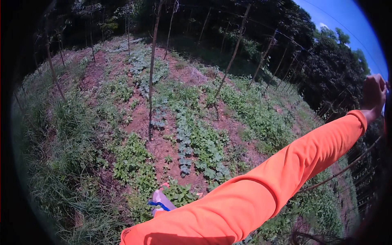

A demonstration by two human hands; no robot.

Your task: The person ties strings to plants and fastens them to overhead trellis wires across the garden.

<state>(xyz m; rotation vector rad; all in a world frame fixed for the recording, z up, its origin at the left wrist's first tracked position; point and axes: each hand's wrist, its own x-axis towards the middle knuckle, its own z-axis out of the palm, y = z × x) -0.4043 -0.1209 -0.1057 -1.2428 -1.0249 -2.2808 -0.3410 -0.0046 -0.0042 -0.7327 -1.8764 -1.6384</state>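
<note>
My left arm, in an orange sleeve, crosses from the lower left to the far right. At its end my left hand (373, 94) is raised by the right rim, its fingers curled closed. What they hold, if anything, I cannot make out, as the rim cuts off part of the hand. Behind the forearm a thin bent stick or vine (345, 168) runs up toward the right edge. A pale, purplish object with a blue band (162, 201) shows just above the sleeve near the bottom; its kind is unclear. My right hand is out of the picture.
Low leafy plants (210, 151) grow in rows on reddish soil (141, 114). Thin upright poles, such as one pole (152, 65) near the middle, stand across the plot, with lines strung between some. Tall grass (67, 143) covers the left; dark trees (337, 67) border the back and right.
</note>
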